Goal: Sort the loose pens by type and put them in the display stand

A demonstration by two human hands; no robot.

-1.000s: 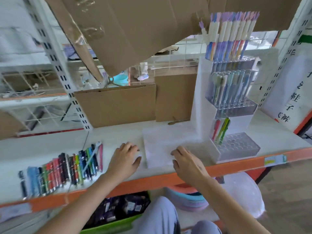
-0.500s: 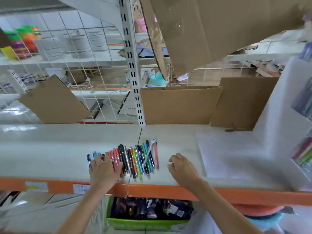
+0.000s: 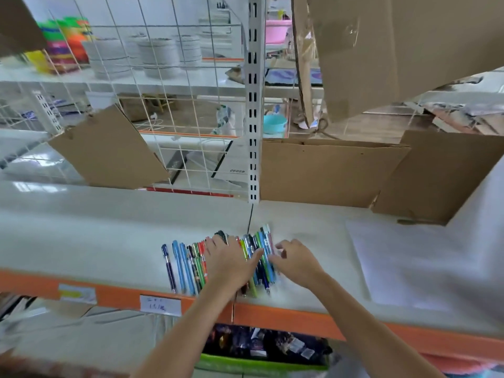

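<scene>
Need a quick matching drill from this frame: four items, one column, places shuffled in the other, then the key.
Items
1. dark navy pen
2. left hand
3. right hand
4. white handwritten price label

Places
A. at the right edge of the pen row
B. stuck on the orange shelf edge
C. leftmost in the pen row
D. lying flat over the middle of the pen row

Pairs: 1-C, 2-D, 3-A, 4-B

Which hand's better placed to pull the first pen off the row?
Probably right. The right hand sits at the row's right end, fingertips at the outermost pens, which are exposed. The left hand lies flat across the middle, covering pens.
</scene>
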